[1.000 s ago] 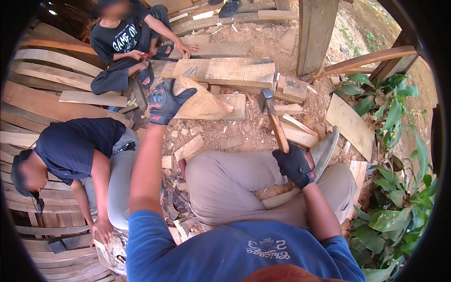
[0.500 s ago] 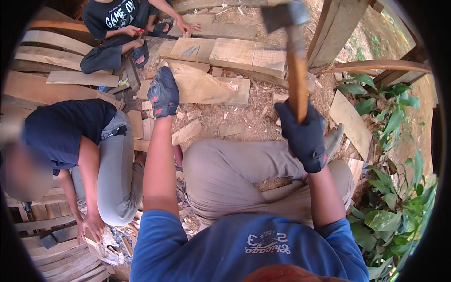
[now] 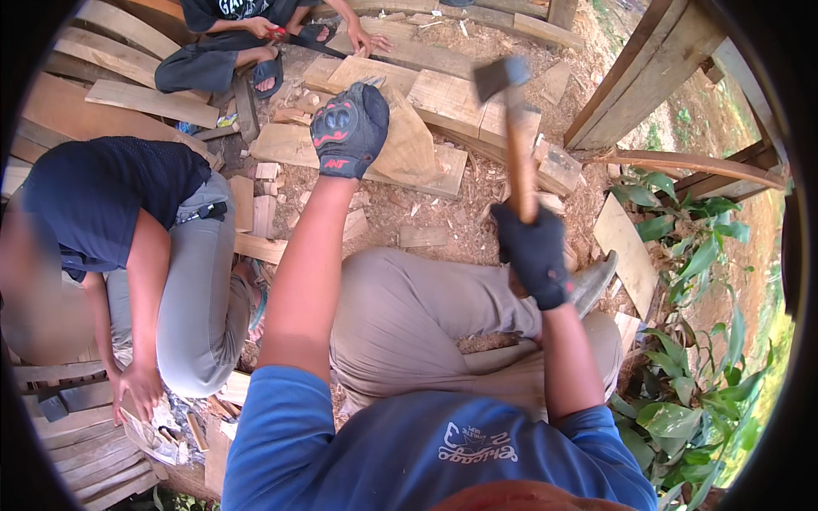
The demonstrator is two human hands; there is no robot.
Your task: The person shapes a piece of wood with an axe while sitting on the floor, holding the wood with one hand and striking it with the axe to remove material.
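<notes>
My right hand (image 3: 535,255), in a black glove, is closed round the wooden handle of a hatchet (image 3: 518,149). The hatchet is raised, its dark metal head pointing away from me, slightly blurred. My left hand (image 3: 349,129), in a black glove with red marks, is closed at the left edge of a pale, roughly shaped piece of wood (image 3: 407,149). Its fingertips are hidden behind the glove's back. That piece stands tilted over a flat board (image 3: 447,175) on the ground. The hatchet head is apart from the wood, to its right.
Squared timber blocks (image 3: 452,98) lie beyond the wood. A person (image 3: 128,213) bends at my left; another person (image 3: 247,43) sits at the far left, a hand on a plank. Wood chips cover the ground. A post (image 3: 643,77) and leafy plants (image 3: 682,409) stand at right.
My left hand has shifted right with the piece of wood, which now stands more tilted. The hatchet has moved slightly left and lower in view. The whole view has also shifted a little.
</notes>
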